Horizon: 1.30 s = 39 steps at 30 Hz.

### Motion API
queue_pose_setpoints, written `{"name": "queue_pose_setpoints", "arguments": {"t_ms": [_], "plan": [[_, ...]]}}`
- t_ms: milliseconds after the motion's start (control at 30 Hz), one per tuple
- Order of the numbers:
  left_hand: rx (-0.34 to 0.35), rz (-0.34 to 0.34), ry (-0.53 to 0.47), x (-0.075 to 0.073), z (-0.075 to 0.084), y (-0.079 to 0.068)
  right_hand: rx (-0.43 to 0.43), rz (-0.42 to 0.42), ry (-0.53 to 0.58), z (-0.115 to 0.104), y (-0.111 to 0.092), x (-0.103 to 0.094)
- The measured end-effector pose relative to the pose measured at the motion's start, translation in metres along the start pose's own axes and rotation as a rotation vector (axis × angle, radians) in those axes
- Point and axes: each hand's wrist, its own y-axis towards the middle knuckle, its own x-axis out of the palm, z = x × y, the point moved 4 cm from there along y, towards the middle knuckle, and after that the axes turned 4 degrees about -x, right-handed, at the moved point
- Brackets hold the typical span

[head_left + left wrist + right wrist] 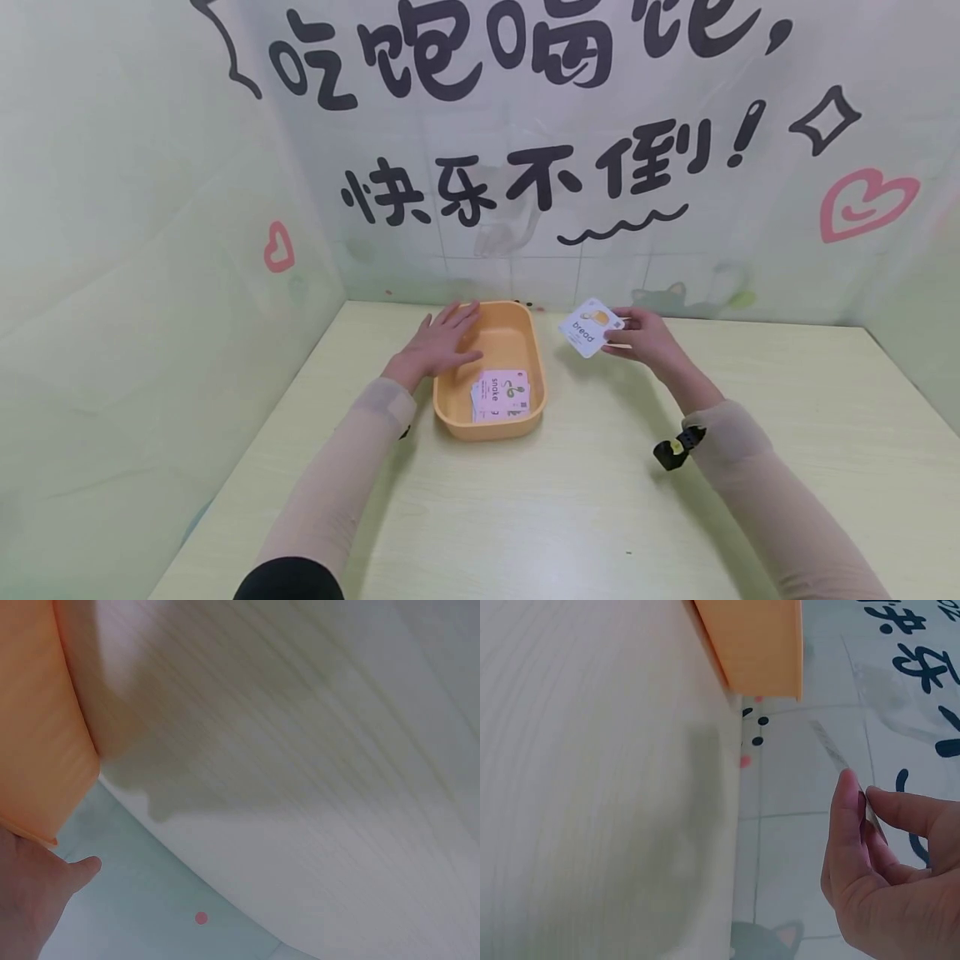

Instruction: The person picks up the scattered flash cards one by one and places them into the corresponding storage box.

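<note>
My right hand pinches a white square card printed with "bread" and a picture of food, held above the table to the right of the orange tray. In the right wrist view the card shows nearly edge-on between thumb and fingers of the right hand. Fingers spread, my left hand lies over the tray's left rim; in the left wrist view only part of this hand shows beside the tray wall. Several cards lie in the tray's near end, with a pink "snake" card on top.
The pale wood-grain table runs back to a wall covering with large black characters and pink hearts. A black wrist strap piece hangs by the right forearm.
</note>
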Motion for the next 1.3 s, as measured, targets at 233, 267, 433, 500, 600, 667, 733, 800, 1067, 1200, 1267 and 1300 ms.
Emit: {"name": "queue_pose_setpoints", "arguments": {"t_ms": [233,267,433,500,600,667,733,800,1067,1200,1267,1300], "plan": [[-0.001,0.002,-0.001,0.000,0.001,0.000,-0.033,-0.074,-0.014,-0.008,-0.001,0.028],[-0.001,0.001,-0.001,0.000,0.001,0.000,-0.031,-0.083,-0.023,-0.009,-0.001,0.032],[-0.006,0.000,-0.005,0.002,-0.001,0.001,-0.019,-0.137,-0.104,-0.012,-0.003,0.052],[-0.008,0.002,-0.005,0.003,-0.001,0.002,-0.022,-0.166,-0.141,-0.013,-0.004,0.059],[-0.003,0.005,-0.007,0.004,0.000,0.004,-0.037,-0.201,-0.176,-0.014,-0.007,0.066],[0.002,0.004,-0.010,0.004,0.001,0.004,-0.054,-0.223,-0.203,-0.014,-0.009,0.070],[0.004,0.001,-0.009,0.004,0.002,0.005,-0.062,-0.232,-0.223,-0.014,-0.011,0.073],[0.005,-0.004,-0.008,0.005,0.003,0.006,-0.062,-0.230,-0.250,-0.012,-0.011,0.075],[0.034,-0.020,-0.018,0.003,0.007,0.010,-0.095,-0.219,-0.323,-0.010,-0.008,0.080],[0.033,-0.033,-0.054,0.001,0.005,0.011,-0.137,-0.208,-0.367,-0.014,-0.007,0.077],[0.024,-0.040,-0.073,0.000,0.002,0.011,-0.153,-0.183,-0.416,-0.016,-0.006,0.072],[0.019,-0.039,-0.084,0.000,0.002,0.011,-0.163,-0.171,-0.446,-0.018,-0.005,0.069]]}}
